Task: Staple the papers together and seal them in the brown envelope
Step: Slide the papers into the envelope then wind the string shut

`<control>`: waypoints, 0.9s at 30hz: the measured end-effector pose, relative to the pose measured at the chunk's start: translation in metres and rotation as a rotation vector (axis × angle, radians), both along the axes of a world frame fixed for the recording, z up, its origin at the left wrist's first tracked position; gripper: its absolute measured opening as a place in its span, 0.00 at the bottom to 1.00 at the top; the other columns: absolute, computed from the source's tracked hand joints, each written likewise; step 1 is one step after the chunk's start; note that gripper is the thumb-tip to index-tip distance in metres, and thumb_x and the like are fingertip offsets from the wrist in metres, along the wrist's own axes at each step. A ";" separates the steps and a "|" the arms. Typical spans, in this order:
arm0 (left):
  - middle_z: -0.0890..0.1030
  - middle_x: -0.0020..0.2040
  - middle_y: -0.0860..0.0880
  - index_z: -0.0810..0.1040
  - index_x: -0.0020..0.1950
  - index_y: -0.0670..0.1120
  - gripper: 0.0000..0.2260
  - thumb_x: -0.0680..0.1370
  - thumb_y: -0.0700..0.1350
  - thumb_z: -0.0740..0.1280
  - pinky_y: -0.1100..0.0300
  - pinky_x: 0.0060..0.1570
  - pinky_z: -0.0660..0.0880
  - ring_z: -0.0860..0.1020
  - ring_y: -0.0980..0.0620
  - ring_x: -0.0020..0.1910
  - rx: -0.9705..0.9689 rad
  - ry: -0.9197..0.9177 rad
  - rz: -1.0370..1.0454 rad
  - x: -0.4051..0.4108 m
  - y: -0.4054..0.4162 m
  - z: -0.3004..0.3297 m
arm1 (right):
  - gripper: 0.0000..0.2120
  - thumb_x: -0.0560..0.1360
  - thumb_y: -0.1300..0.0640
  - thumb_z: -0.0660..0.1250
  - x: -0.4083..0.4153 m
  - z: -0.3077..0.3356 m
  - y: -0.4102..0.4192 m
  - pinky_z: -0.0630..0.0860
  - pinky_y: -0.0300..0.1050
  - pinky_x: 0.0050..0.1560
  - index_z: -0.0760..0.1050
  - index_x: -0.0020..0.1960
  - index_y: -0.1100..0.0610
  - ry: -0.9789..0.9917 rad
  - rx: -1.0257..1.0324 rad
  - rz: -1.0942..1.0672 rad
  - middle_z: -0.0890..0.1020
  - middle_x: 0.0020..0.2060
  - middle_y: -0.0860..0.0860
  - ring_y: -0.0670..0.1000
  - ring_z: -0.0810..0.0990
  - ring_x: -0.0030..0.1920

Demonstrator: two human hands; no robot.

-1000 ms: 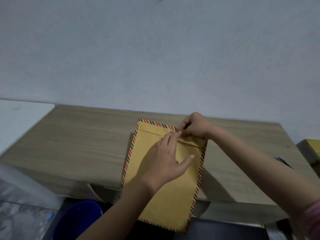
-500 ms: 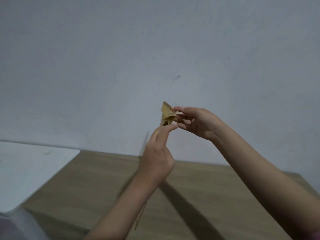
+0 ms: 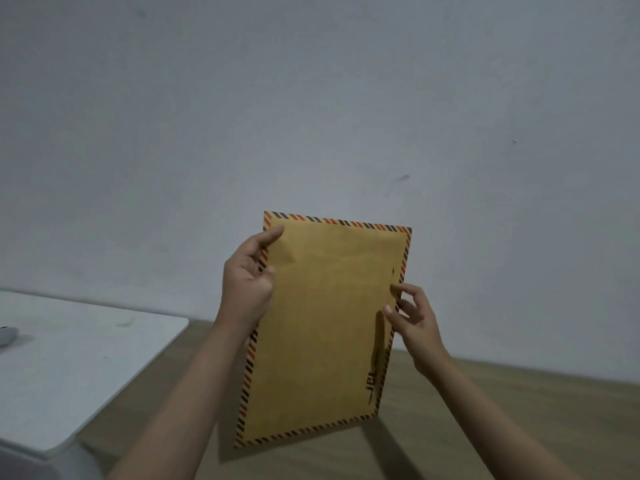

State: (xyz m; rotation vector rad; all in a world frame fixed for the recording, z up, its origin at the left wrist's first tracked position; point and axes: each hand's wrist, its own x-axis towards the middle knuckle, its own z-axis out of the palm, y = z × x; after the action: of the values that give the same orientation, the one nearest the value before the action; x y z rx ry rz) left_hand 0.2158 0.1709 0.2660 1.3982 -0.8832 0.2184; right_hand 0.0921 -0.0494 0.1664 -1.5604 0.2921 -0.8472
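The brown envelope (image 3: 325, 323), edged with red and black stripes, is held upright in the air above the wooden table (image 3: 502, 420), its plain face toward me. My left hand (image 3: 247, 278) grips its upper left edge, thumb on the front and fingers behind. My right hand (image 3: 412, 315) pinches the right edge about halfway down. The flap side is turned away and hidden. No papers or stapler are in view.
A white table surface (image 3: 69, 362) lies to the left, with a small grey object (image 3: 5, 336) at its left border. A bare pale wall (image 3: 311, 98) fills the background.
The envelope lay flat on the table with both hands at its flap. It was lifted, seen edge-on, then turned so its plain face now points at me.
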 end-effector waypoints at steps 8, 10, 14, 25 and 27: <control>0.73 0.59 0.48 0.72 0.65 0.50 0.21 0.73 0.38 0.69 0.59 0.54 0.73 0.75 0.56 0.51 0.466 0.132 0.047 0.090 0.031 -0.042 | 0.16 0.73 0.66 0.69 0.048 -0.016 0.021 0.75 0.57 0.60 0.77 0.56 0.50 0.009 -0.006 -0.163 0.78 0.57 0.44 0.53 0.76 0.62; 0.75 0.58 0.45 0.73 0.63 0.49 0.22 0.71 0.41 0.72 0.59 0.52 0.73 0.76 0.54 0.49 0.637 0.226 -0.027 0.102 0.039 -0.079 | 0.15 0.73 0.64 0.69 0.060 -0.026 0.023 0.73 0.56 0.63 0.76 0.57 0.51 0.085 0.058 -0.238 0.76 0.58 0.47 0.54 0.74 0.62; 0.70 0.68 0.47 0.67 0.69 0.49 0.31 0.68 0.46 0.75 0.59 0.60 0.70 0.72 0.50 0.62 0.919 0.298 -0.141 0.108 0.034 -0.151 | 0.15 0.73 0.61 0.70 0.065 -0.068 0.022 0.74 0.49 0.57 0.74 0.59 0.56 0.352 0.035 -0.383 0.76 0.60 0.53 0.52 0.75 0.56; 0.37 0.78 0.49 0.46 0.78 0.52 0.51 0.64 0.65 0.72 0.41 0.74 0.40 0.39 0.44 0.77 1.544 -0.061 -0.397 0.053 -0.014 -0.267 | 0.42 0.66 0.28 0.60 0.000 -0.183 0.020 0.45 0.70 0.70 0.54 0.73 0.45 1.327 -0.491 -0.136 0.49 0.76 0.54 0.61 0.47 0.75; 0.35 0.77 0.51 0.41 0.77 0.55 0.52 0.65 0.67 0.70 0.40 0.73 0.38 0.37 0.46 0.76 1.555 -0.089 -0.401 0.051 -0.013 -0.276 | 0.43 0.67 0.26 0.55 -0.008 -0.192 0.031 0.41 0.69 0.70 0.47 0.75 0.44 1.321 -0.527 -0.110 0.43 0.77 0.55 0.60 0.42 0.76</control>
State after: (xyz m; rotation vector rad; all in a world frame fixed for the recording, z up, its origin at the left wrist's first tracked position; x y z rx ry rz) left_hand 0.2672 0.1576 -0.0102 2.5325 -1.4682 -0.9269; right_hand 0.0839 -0.0188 -0.0257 -2.4486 1.1627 0.1962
